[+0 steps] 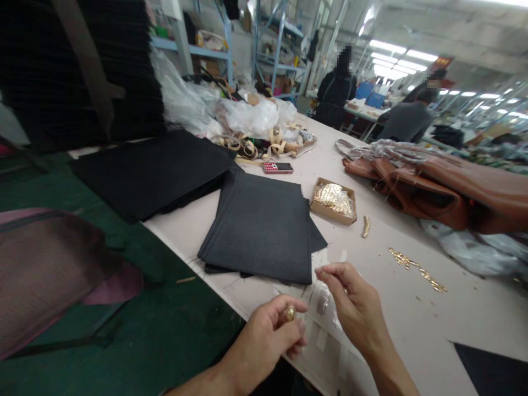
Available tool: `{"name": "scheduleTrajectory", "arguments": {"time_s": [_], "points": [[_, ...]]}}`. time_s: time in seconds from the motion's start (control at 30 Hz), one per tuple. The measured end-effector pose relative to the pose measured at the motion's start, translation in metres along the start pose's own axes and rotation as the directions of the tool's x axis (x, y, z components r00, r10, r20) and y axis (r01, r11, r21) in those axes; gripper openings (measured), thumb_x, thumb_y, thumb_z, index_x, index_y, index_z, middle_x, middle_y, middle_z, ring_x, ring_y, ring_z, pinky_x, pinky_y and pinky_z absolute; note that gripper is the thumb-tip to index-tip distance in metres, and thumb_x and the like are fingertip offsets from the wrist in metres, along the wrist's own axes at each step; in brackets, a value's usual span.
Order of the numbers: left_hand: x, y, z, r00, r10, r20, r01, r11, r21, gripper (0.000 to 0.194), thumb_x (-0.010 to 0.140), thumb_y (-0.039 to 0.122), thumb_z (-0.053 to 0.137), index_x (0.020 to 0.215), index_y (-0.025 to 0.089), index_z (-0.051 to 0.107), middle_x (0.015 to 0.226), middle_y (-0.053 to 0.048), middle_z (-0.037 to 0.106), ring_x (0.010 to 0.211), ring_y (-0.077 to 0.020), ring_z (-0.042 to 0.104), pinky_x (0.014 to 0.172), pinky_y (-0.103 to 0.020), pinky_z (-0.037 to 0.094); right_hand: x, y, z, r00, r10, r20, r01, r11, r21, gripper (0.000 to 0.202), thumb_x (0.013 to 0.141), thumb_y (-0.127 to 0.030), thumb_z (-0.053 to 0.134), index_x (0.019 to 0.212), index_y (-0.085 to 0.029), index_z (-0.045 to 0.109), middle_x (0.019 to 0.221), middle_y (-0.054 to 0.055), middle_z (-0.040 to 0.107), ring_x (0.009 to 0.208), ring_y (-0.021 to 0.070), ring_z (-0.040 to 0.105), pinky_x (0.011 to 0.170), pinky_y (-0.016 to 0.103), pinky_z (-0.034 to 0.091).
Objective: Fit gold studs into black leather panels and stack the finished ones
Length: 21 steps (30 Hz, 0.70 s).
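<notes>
My left hand (pixel 268 341) is over the near table edge, its fingers curled round a small shiny gold metal piece (pixel 291 313) that shows between thumb and index finger. To its right, my right hand (pixel 357 302) is pinched, thumb against fingertips; whatever is between them, if anything, is too small to make out. Its fingertips are beside the lower right corner of a stack of black leather-like sheets (pixel 264 225). A clear plastic bag or wrap (pixel 324 301) lies on the table between my hands.
On the table are a cardboard box (pixel 344 219) of gold metal pieces, a short gold row (pixel 366 226), scattered gold pieces (pixel 416 268) and a red phone (pixel 278 168). Larger black sheets (pixel 157 170) overhang the left edge. Brown bags (pixel 449 181) lie right. Two people (pixel 336 91) are farther back.
</notes>
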<state>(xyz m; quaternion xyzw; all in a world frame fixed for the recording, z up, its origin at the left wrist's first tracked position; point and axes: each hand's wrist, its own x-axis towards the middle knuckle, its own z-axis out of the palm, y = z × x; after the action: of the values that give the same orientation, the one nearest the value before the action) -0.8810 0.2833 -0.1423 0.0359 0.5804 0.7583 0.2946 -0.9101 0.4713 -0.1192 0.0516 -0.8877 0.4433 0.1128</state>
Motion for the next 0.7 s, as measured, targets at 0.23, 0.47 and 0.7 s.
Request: {"name": "scheduleTrajectory", "arguments": {"time_s": [0.23, 0.47, 0.7], "points": [[-0.017, 0.011, -0.029, 0.92, -0.171, -0.352, 0.074, 0.959, -0.273, 0.064, 0.077, 0.046, 0.071, 0.128, 0.015, 0.047, 0.077, 0.0, 0.065, 0.037, -0.0001, 0.021, 0.036, -0.018, 0.015, 0.094, -0.007, 0.06, 0.893, -0.367, 0.26, 0.439, 0.835, -0.331, 0.017, 0.1, -0.018, 0.044, 0.098, -0.019, 0.061, 0.102, 0.008, 0.07, 0.1, 0.0216, 0.061, 0.089, 0.034, 0.047], [-0.024, 0.008, -0.032, 0.891, -0.097, -0.444, 0.052, 0.992, -0.111, 0.041, 0.08, 0.056, 0.068, 0.07, 0.017, 0.059, 0.049, 0.005, 0.048, 0.038, -0.0042, 0.025, 0.039, -0.019, 0.019, 0.069, -0.002, 0.043, 0.86, -0.3, 0.413, 0.496, 0.68, -0.54, 0.017, 0.1, -0.015, 0.044, 0.093, -0.018, 0.059, 0.087, 0.007, 0.066, 0.085, 0.0232, 0.056, 0.077, 0.035, 0.043], [-0.019, 0.002, -0.036, 0.911, 0.032, -0.412, 0.021, 0.992, 0.123, 0.04, 0.077, 0.046, 0.073, 0.055, 0.022, 0.05, 0.063, 0.001, 0.062, 0.067, -0.0169, 0.061, 0.065, -0.025, 0.051, -0.02, 0.006, 0.014, 0.93, -0.127, 0.346, 0.266, 0.881, -0.391, 0.02, 0.099, -0.014, 0.04, 0.09, -0.019, 0.056, 0.084, 0.005, 0.063, 0.08, 0.0212, 0.056, 0.07, 0.034, 0.044]]}}
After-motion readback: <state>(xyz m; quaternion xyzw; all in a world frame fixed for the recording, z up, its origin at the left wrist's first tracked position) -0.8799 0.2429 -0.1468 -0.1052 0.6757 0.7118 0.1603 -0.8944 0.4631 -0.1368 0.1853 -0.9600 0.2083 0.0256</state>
